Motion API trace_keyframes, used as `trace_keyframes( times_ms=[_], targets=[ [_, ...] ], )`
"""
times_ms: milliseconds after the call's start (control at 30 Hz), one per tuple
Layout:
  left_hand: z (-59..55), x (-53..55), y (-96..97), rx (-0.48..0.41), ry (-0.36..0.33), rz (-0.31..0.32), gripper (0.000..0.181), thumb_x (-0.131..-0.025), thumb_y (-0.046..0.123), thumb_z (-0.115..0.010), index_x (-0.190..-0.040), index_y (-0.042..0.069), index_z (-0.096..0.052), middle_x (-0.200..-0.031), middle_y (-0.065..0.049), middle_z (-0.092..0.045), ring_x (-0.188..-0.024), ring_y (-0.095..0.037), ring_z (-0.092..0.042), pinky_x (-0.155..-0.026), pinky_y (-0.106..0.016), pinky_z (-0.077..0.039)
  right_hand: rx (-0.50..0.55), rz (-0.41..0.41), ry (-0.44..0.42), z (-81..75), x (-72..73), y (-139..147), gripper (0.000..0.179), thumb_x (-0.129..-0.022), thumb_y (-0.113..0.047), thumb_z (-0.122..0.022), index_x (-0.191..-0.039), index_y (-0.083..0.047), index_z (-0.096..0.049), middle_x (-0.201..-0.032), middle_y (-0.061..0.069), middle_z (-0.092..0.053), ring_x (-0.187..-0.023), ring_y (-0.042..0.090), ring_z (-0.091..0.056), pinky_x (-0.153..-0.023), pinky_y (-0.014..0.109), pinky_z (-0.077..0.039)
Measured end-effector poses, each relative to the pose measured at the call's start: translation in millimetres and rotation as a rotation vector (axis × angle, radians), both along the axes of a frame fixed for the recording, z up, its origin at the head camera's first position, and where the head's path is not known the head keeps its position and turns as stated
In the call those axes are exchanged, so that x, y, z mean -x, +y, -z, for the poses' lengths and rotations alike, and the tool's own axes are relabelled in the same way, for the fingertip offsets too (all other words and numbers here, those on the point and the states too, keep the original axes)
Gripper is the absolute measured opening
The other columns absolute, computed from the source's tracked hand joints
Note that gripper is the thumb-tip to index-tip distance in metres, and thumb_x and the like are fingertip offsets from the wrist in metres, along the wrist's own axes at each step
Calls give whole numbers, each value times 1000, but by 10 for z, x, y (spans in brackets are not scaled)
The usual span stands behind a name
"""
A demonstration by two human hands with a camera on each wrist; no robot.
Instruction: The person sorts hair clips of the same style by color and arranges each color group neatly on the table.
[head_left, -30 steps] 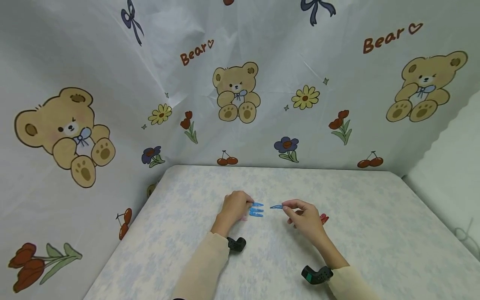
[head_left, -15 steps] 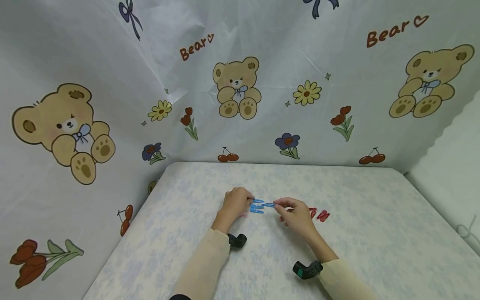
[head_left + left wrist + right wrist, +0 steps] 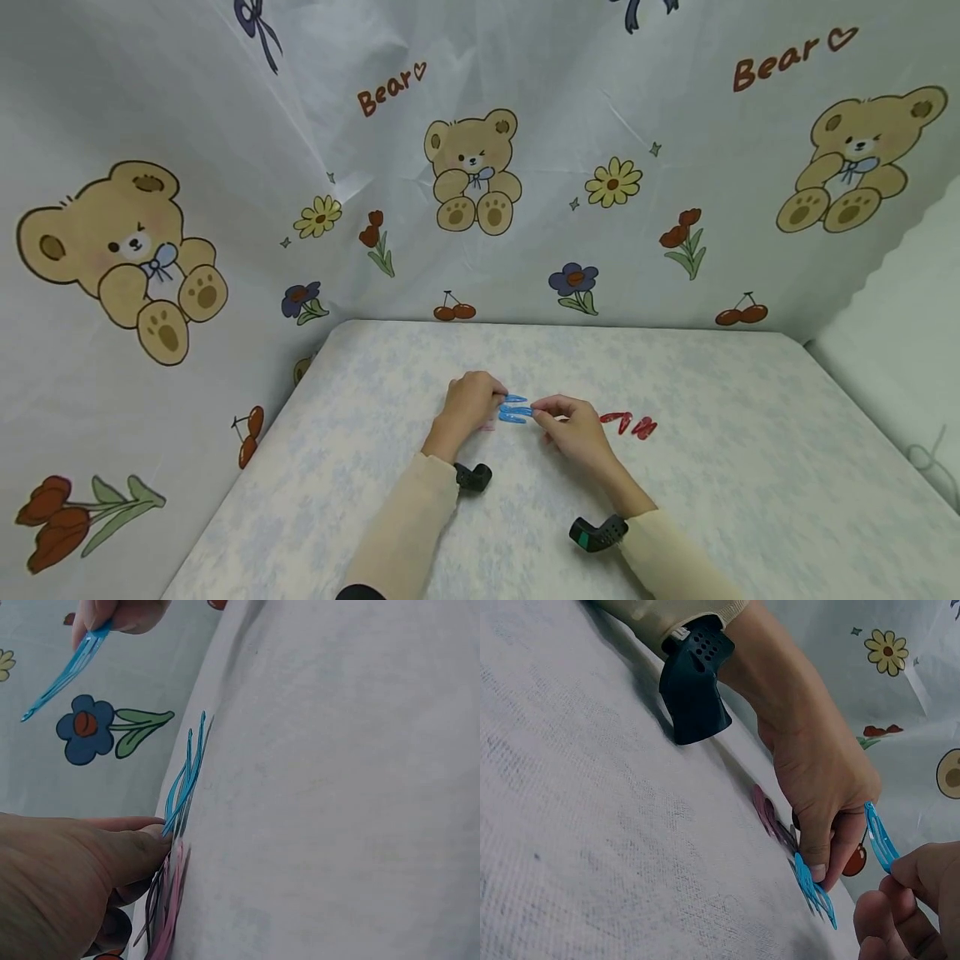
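My right hand pinches one end of a blue snap hair clip between thumb and finger, holding it above the table. Several more blue hair clips lie close together on the tabletop. At their left end my left hand has thumb and forefinger pinched on a blue clip. Pink hair clips and a darker one lie under and beside the left hand, partly hidden by it. In the head view, the held clip overlaps the row of blue ones.
Several red hair clips lie on the patterned table, right of the right hand. A bear-print cloth hangs behind the table and along its left side. Each wrist wears a black camera mount.
My right hand has moved left with its blue clip, closing the gap to the other blue clips and uncovering more red ones. The left hand stays nearly in place.
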State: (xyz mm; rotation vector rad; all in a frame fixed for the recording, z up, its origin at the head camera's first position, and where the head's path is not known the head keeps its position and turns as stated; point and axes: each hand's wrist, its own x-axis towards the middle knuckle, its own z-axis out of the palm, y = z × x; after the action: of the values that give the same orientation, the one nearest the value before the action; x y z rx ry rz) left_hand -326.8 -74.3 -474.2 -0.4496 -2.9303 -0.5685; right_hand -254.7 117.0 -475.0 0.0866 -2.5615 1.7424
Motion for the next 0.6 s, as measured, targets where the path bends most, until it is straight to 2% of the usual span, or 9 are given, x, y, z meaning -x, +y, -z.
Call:
trace_keyframes(
  times_ms=[367, 600],
  targets=[
    [-5, -7, -1, 6, -15, 8, 14, -95, 24, -70, -103, 27, -82, -107, 8, -77, -104, -18, -69, -85, -42, -47, -19, 10, -21, 115, 8, -133, 8, -93, -16, -71, -97, -14, -77, -79, 3, -66, -54, 16, -60, -51, 24, -45],
    [-10, 7, -7, 23, -12, 13, 14, -95, 26, -70, -104, 28, -81, -109, 9, -76, -106, -18, -69, -87, -44, -48, -44, 31, -17, 146, 18, -170, 8, -93, -14, -71, -97, -14, -78, -79, 4, -68, -54, 13, -59, -51, 23, -45]
  ],
)
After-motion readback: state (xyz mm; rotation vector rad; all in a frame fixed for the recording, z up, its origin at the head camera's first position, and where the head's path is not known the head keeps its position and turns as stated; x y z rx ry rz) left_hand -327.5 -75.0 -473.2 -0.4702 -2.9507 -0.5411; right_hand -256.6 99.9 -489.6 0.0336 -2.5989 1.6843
